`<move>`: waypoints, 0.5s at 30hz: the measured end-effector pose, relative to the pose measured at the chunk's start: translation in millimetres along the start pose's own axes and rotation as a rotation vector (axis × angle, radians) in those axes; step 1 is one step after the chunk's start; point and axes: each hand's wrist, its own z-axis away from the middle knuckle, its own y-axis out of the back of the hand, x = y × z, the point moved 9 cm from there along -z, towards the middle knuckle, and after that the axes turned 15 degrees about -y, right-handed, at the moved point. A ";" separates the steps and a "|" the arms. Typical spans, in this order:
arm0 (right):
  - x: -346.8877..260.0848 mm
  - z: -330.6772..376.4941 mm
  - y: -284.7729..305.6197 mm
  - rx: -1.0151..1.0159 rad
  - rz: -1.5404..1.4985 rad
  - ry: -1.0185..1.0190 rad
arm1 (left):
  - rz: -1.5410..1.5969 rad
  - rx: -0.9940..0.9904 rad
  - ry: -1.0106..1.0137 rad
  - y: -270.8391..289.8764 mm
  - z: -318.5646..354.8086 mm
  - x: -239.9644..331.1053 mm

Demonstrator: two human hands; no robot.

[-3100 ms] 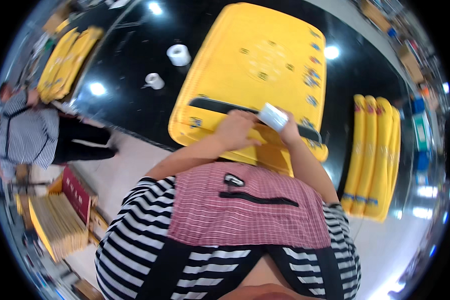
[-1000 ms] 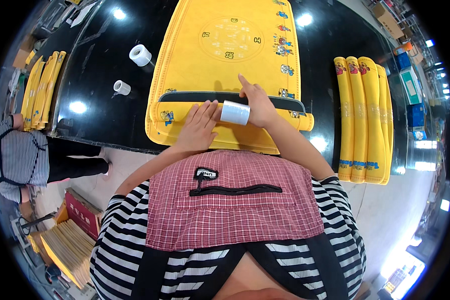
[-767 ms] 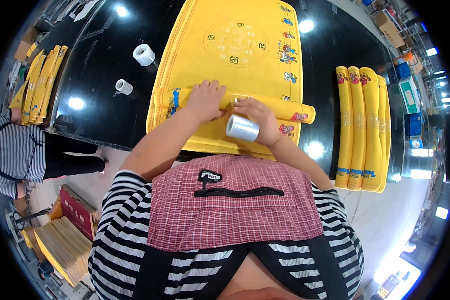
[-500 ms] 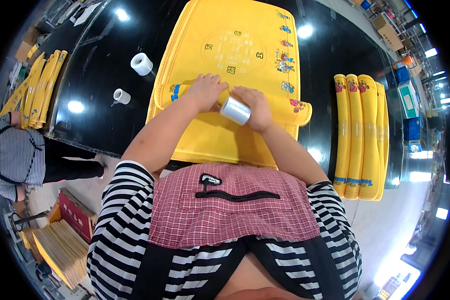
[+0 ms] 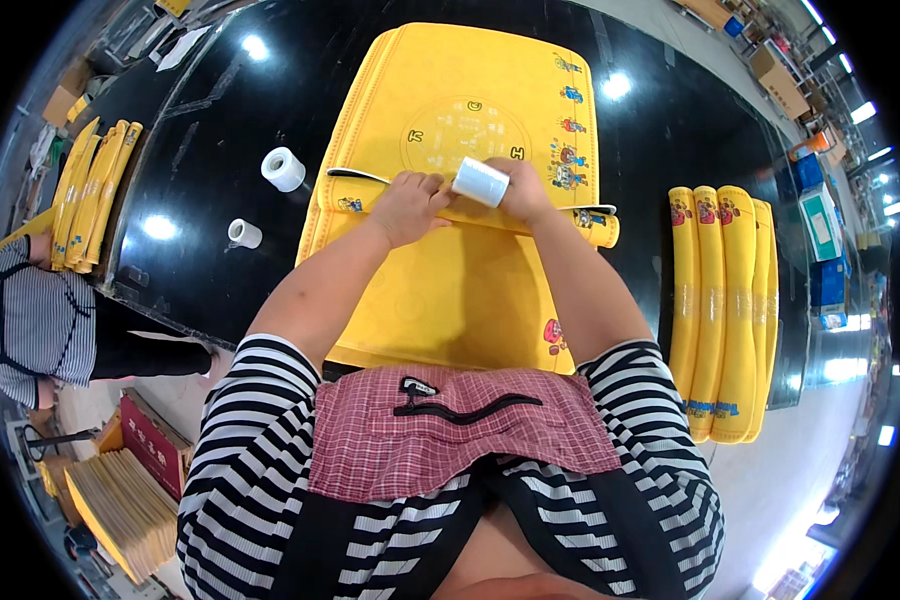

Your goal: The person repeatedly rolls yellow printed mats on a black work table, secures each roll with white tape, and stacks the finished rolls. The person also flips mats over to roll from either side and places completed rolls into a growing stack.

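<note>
A yellow mat with printed cartoon figures, rolled into a tube [image 5: 598, 229], lies across a pile of flat yellow mats [image 5: 450, 290] in front of me. My left hand [image 5: 410, 208] is closed over the left-middle part of the tube. In my right hand [image 5: 525, 192] is a roll of clear stretch film [image 5: 482, 181], tilted above the tube's middle. Its fingers are partly hidden behind the film roll. A loose edge of the rolled mat lifts at the left end, and another shows at the right.
Two more film rolls, one larger [image 5: 283, 170] and one smaller [image 5: 244, 233], rest on the black table [image 5: 210, 130]. At right lie several rolled mats [image 5: 710, 300] side by side. More rolled mats [image 5: 95, 200] lie far left, beside another person [image 5: 40, 315].
The film roll has moved from the near side of the mat tube to above it, with my right hand. My left hand stays on the tube. The whole view has shifted slightly.
</note>
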 end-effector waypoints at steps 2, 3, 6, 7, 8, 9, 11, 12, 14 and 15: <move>-2.3 34.5 -9.8 -0.071 -0.131 0.037 | 0.028 0.011 -0.027 3.1 3.1 6.5; -15.3 60.6 -15.0 -0.048 -0.075 0.119 | 0.044 0.011 -0.035 5.7 7.0 12.9; -51.1 152.2 -31.3 0.140 0.290 0.542 | 0.251 -0.044 0.006 30.1 22.5 57.0; -49.0 176.0 -39.6 0.137 0.309 0.513 | 0.307 -0.177 0.070 31.0 29.4 70.4; -46.5 195.1 -50.0 0.129 0.327 0.538 | 0.387 -0.252 0.146 29.2 36.6 76.0; -40.3 213.0 -61.9 0.149 0.343 0.578 | 0.466 -0.328 0.222 26.0 45.2 82.3; -38.8 240.4 -71.7 0.128 0.380 0.607 | 0.597 -0.452 0.357 32.6 47.4 84.2; -36.5 243.9 -73.7 0.145 0.380 0.600 | 0.613 -0.458 0.369 29.6 47.4 81.0; -34.7 241.2 -72.6 0.199 0.392 0.598 | 0.628 -0.457 0.377 29.5 39.4 65.9; -31.0 235.0 -76.7 0.183 0.420 0.612 | 0.515 -0.422 0.342 32.8 36.1 60.7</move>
